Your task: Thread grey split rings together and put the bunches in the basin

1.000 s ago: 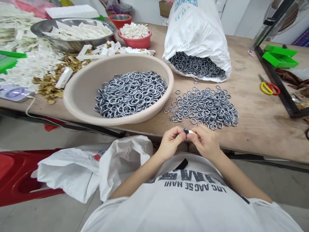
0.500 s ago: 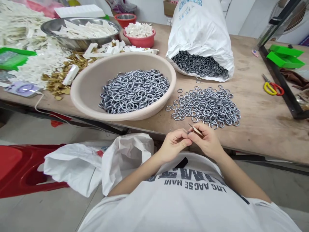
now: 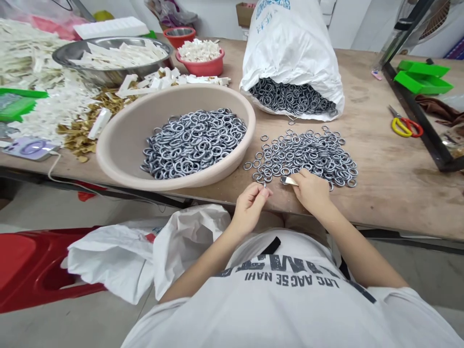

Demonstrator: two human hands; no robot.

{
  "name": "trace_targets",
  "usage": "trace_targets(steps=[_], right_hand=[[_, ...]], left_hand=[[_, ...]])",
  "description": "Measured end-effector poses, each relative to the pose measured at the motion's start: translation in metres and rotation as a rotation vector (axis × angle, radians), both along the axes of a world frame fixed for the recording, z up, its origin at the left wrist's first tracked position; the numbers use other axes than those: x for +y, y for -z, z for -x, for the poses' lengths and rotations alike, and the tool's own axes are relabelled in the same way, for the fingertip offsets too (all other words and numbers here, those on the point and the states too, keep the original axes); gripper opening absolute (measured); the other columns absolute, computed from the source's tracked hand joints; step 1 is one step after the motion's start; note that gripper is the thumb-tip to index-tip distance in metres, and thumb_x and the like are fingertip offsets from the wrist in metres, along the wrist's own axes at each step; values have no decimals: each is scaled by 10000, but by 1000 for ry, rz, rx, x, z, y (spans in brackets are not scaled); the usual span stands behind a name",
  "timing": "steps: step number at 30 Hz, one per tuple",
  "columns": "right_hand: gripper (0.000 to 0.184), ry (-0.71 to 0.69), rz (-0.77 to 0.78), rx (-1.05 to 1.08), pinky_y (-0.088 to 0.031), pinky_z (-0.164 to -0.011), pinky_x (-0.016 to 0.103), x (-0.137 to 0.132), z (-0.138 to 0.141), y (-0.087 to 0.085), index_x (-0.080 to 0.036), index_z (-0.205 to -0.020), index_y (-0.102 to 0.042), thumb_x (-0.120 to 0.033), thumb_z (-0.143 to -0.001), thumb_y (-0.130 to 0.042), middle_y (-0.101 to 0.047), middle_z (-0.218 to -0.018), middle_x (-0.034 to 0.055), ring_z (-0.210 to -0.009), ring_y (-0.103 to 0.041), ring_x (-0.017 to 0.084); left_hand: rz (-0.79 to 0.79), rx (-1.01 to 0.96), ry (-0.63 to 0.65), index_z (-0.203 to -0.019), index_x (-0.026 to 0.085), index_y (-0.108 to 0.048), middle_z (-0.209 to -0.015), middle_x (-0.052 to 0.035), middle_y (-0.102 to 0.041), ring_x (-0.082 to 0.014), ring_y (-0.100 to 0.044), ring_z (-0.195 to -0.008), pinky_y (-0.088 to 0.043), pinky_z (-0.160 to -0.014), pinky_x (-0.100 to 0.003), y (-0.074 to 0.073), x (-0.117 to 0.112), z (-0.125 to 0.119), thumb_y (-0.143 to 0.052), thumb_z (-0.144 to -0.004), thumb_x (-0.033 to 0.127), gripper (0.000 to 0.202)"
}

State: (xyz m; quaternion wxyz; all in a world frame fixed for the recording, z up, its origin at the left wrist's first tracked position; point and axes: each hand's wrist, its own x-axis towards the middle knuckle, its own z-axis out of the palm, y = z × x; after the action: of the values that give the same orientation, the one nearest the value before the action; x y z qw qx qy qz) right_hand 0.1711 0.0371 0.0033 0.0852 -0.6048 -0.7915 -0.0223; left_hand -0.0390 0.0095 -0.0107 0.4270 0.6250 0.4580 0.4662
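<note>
My left hand is closed in a pinch at the table's front edge, with a small grey ring at its fingertips, mostly hidden by them. My right hand grips a small knife with a pale handle and a dark end, and its fingers reach the near side of a pile of grey rings. To the left of the pile, a large beige basin holds many more such rings.
A white sack lies behind the pile, its mouth showing darker rings. Scissors and green trays are at the right. White strips in a steel bowl, a red bowl and a phone occupy the left.
My hands, together before, have moved apart. The right one has gone forward to the ring pile with the knife; the left has shifted slightly left and forward. The view has shifted slightly.
</note>
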Motion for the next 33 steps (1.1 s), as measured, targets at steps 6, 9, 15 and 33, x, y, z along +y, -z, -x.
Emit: trace_targets(steps=[6,9,15,33], right_hand=[[271,-110,49,4,-244,-582,304,-2,0,-3,-325,-1153,-692,-306,-1000,-470,-633,-1046,43,-904,-609,179],[294,-182,41,-8,-240,-582,298,-2,2,-5,-349,-1202,-672,-299,-1009,-456,-621,-1101,37,-926,-606,172],[307,-319,135,-43,-279,-603,274,6,13,-16,-328,-1202,-674,-293,-1012,-435,-604,-1161,61,-901,-603,174],[398,-31,782,1664,-177,-424,218,-30,41,-14,-191,-824,-564,-576,-865,-652,-445,-659,-61,-470,-329,48]], left_hand=[[-189,152,-161,-807,185,-642,-844,-34,-616,-163,-562,-804,-436,-770,-281,-7,8,3,-579,-940,369,235],[-197,155,-165,-838,187,-678,-855,-40,-646,-174,-590,-856,-443,-815,-290,-4,7,7,-533,-967,361,261],[-151,130,-135,-883,183,-708,-867,-36,-673,-163,-601,-846,-450,-811,-276,0,1,14,-518,-979,368,282],[-687,350,-141,-1048,202,-643,-1024,-72,-709,-198,-670,-993,-532,-901,-337,7,-4,1,-731,-854,307,237]])
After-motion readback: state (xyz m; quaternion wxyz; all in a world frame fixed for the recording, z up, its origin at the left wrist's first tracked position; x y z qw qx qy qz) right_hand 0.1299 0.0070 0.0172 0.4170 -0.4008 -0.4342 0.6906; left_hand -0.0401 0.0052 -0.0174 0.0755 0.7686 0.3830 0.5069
